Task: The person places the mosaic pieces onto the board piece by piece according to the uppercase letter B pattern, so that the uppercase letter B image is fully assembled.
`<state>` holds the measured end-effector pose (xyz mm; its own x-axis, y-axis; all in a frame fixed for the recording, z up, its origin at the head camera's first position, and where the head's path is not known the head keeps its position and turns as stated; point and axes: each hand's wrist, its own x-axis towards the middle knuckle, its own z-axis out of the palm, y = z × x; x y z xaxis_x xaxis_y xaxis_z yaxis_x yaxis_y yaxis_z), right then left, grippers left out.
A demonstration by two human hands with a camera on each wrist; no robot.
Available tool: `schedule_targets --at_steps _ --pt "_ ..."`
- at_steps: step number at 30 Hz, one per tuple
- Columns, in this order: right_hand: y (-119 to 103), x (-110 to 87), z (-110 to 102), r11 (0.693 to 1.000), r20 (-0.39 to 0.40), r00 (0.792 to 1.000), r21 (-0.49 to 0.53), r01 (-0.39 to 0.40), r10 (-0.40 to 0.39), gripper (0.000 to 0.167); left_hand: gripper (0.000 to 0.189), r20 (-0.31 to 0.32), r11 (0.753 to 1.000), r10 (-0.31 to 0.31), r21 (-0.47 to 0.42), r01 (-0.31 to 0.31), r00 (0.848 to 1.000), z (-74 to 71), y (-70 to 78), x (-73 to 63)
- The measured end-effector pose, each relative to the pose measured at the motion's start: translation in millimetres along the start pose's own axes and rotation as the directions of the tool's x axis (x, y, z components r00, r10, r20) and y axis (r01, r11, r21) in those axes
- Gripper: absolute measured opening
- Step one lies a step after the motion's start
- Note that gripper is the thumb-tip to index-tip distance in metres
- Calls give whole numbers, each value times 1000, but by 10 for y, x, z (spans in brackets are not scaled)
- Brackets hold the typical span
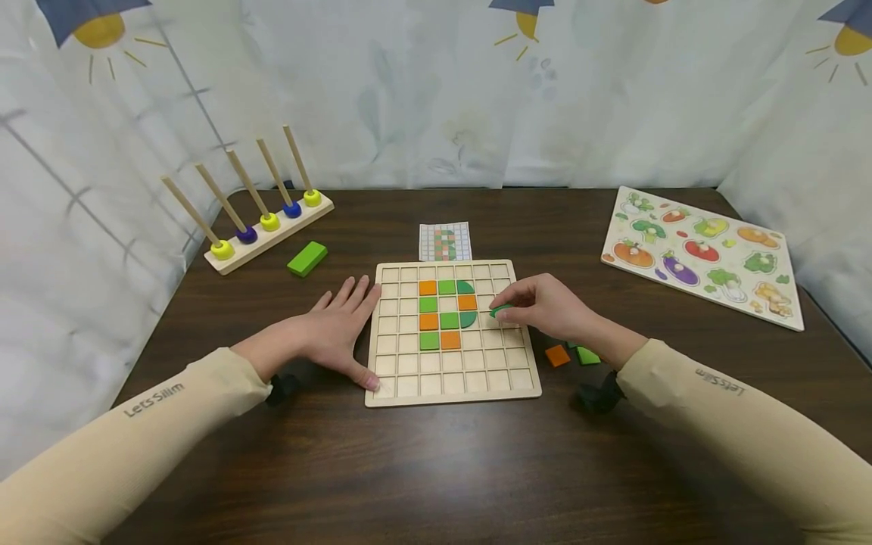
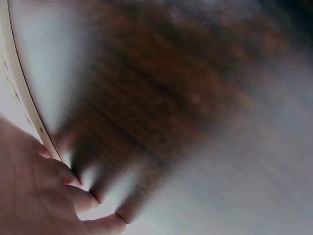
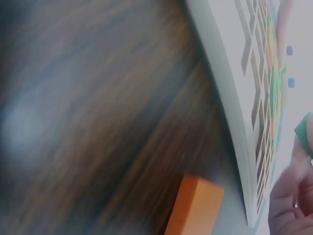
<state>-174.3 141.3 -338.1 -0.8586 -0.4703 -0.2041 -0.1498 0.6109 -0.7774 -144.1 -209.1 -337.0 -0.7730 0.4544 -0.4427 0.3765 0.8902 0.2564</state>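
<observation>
The right hand (image 1: 548,309) is hovering over the right part of the wooden grid board (image 1: 453,386), and its fingers are pinching a small green piece (image 1: 502,310) just above the squares there. In the right wrist view the same green piece (image 3: 305,133) is showing only at the edge, beside the fingertips.

The left hand (image 1: 341,329) is lying flat on the dark bench (image 1: 436,469) with its fingers straight and a little apart, and it is pressing against the left edge of the board; the thumb is touching the lower left corner.

Inside the board, orange and green tiles (image 1: 446,314) are sitting in the middle squares. A small pattern card (image 1: 445,241) is lying just behind the board. One loose orange tile (image 1: 557,355) and one loose green tile (image 1: 589,356) are lying on the bench near the right wrist.

A green block (image 1: 307,258) is resting near a peg stand with rings (image 1: 269,221) at the back left. A vegetable puzzle (image 1: 702,254) is lying at the right.
</observation>
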Motion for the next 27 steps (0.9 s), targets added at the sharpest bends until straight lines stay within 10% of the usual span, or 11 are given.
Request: schedule_targets --at_steps 8,27 --pt "-75 43 105 993 1 1000 115 -28 28 16 150 -2 1000 0 10 0 1000 -6 -9 8" --pt "-307 -20 438 962 -6 996 -261 82 -87 4 151 -3 1000 -4 7 4 1000 5 -11 10"
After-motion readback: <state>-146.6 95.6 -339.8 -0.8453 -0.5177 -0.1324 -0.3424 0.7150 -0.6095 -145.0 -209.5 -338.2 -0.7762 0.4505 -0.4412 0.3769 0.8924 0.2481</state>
